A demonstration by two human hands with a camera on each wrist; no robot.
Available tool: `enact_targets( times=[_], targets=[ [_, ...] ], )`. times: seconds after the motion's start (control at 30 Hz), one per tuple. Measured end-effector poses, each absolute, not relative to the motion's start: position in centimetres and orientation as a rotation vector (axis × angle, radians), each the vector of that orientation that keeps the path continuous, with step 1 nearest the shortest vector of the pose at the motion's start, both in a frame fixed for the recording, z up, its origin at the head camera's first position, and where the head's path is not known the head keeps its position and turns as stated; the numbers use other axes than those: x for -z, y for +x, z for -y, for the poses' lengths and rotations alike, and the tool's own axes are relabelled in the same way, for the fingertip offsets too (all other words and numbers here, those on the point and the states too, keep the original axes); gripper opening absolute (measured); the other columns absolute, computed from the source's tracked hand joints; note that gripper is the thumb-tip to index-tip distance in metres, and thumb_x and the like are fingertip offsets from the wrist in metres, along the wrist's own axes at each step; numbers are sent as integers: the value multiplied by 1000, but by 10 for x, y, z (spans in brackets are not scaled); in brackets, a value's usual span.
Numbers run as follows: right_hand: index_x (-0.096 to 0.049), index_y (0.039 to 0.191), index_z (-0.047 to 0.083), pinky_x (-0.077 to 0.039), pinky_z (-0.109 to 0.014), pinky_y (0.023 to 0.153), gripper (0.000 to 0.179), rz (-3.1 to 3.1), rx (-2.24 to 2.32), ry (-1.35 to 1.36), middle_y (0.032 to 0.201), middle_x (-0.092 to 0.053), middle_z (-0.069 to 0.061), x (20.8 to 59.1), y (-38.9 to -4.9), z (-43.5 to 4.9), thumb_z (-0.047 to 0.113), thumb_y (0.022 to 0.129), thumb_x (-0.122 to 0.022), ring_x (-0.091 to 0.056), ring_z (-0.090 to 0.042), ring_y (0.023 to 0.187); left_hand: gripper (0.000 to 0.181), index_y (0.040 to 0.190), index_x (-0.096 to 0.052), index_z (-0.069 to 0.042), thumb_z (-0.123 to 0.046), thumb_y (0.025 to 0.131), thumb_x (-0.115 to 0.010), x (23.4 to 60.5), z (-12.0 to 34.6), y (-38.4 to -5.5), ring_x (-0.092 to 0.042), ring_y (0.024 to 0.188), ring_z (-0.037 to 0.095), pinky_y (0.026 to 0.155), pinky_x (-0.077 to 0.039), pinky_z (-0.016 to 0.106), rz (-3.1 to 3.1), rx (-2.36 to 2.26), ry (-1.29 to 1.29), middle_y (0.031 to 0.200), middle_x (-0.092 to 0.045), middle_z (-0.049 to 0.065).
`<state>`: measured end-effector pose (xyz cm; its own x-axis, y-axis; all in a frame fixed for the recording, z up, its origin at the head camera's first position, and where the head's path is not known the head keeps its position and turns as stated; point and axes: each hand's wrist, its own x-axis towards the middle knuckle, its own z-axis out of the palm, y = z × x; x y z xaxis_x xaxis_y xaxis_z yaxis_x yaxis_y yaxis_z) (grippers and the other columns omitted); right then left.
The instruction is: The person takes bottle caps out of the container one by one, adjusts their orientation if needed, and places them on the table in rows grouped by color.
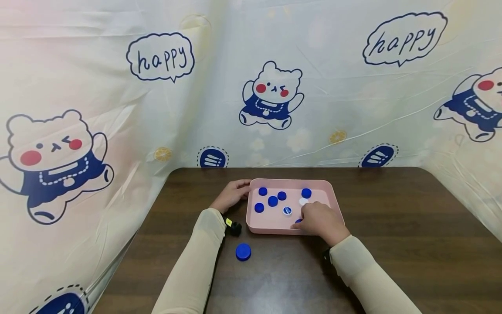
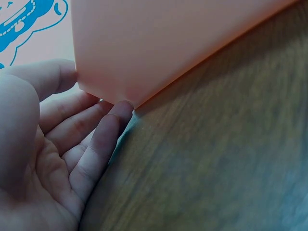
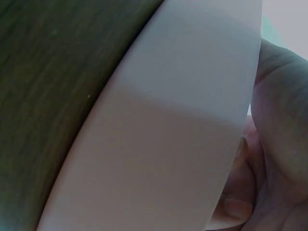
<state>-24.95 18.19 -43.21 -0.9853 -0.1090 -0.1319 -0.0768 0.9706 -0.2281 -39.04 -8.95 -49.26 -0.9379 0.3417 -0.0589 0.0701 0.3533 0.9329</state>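
A pink tray (image 1: 270, 230) holds several small blue round caps (image 1: 273, 201). In it also lie a white cap (image 1: 303, 201), partly behind my right hand, and a white one with a blue mark (image 1: 287, 210). My left hand (image 1: 232, 195) holds the tray's far left corner. In the left wrist view its fingers reach round the pink wall (image 2: 144, 48), with the thumb at the rim. Over the near right part of the tray, my right hand (image 1: 322, 221) pinches a blue cap (image 1: 299, 221), mostly hidden by the fingers. The right wrist view shows curled fingers (image 3: 238, 208) behind the tray wall.
A larger blue cap (image 1: 243, 252) sits on the brown wooden table (image 1: 282, 279), in front of the tray. Behind the table hangs a printed cloth (image 1: 313, 87) with cartoon bears. A black wrist device (image 1: 234, 228) is close to the tray's left side.
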Motion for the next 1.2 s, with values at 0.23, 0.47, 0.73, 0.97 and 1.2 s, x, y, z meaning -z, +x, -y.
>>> enact_targets(
  times=[0.23, 0.47, 0.73, 0.97, 1.2],
  targets=[
    [-72, 82, 12, -43, -32, 56, 35, -2979, 339, -164, 59, -54, 1, 431, -249, -182, 45, 75, -80, -52, -17, 58, 38, 134, -61, -19, -32, 98, -60, 492, 90, -390, -64, 97, 20, 85, -53, 37, -2370, -1602, 368, 119, -63, 2],
    [-70, 82, 12, -43, -32, 56, 31, -2987, 348, -171, 59, -54, 1, 431, -250, -184, 41, 77, -79, -51, -17, 58, 38, 134, -60, -19, -33, 98, -60, 492, 91, -390, -63, 98, 20, 86, -53, 37, -2356, -1600, 365, 120, -63, 1],
    [-68, 85, 11, -40, -33, 55, 25, -3010, 364, -185, 61, -53, 0, 425, -247, -186, 33, 80, -76, -50, -19, 60, 38, 134, -60, -18, -30, 98, -60, 492, 90, -391, -64, 96, 20, 85, -53, 36, -2361, -1618, 375, 119, -64, 2],
    [-74, 98, 12, -47, -36, 64, 24, -3043, 323, -233, 75, -63, -1, 425, -249, -184, 30, 82, -73, -53, -19, 69, 37, 133, -61, -18, -31, 98, -60, 492, 90, -390, -64, 96, 20, 84, -53, 36, -2368, -1614, 372, 118, -64, 1],
    [-71, 120, 14, -49, -50, 90, 42, -3088, 261, -273, 114, -68, -9, 420, -245, -179, 35, 83, -72, -63, -26, 95, 37, 133, -61, -19, -31, 98, -59, 491, 90, -390, -64, 97, 20, 84, -53, 36, -2364, -1617, 378, 119, -63, 1]
  ],
)
